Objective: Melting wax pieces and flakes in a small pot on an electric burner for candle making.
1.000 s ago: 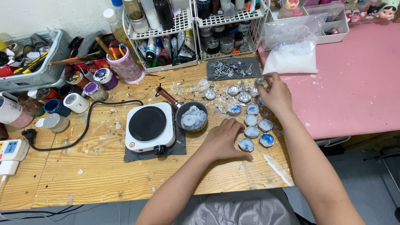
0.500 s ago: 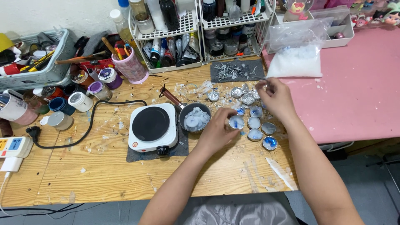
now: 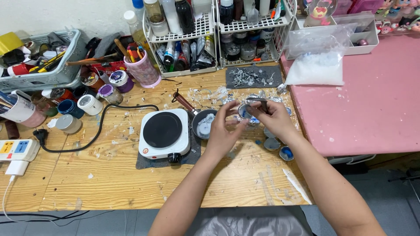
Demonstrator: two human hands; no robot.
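A wooden table (image 3: 109, 183) carries a hotplate (image 3: 165, 133) on a grey mat (image 3: 144, 164), a saucepan (image 3: 204, 123), foil cups (image 3: 274, 144) right, jars (image 3: 89, 104) left, wire racks (image 3: 210, 39) far, and a power strip (image 3: 17, 150) left.

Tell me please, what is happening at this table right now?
A person sits at a messy wooden table. The left hand holds up a small foil cup with blue inside, and the right hand works at it with a thin dark tool. They hold it above a small pot of white wax pieces, which stands beside a white hotplate. More foil cups lie on the table under the right wrist. A clear bag of white flakes lies on the pink surface.
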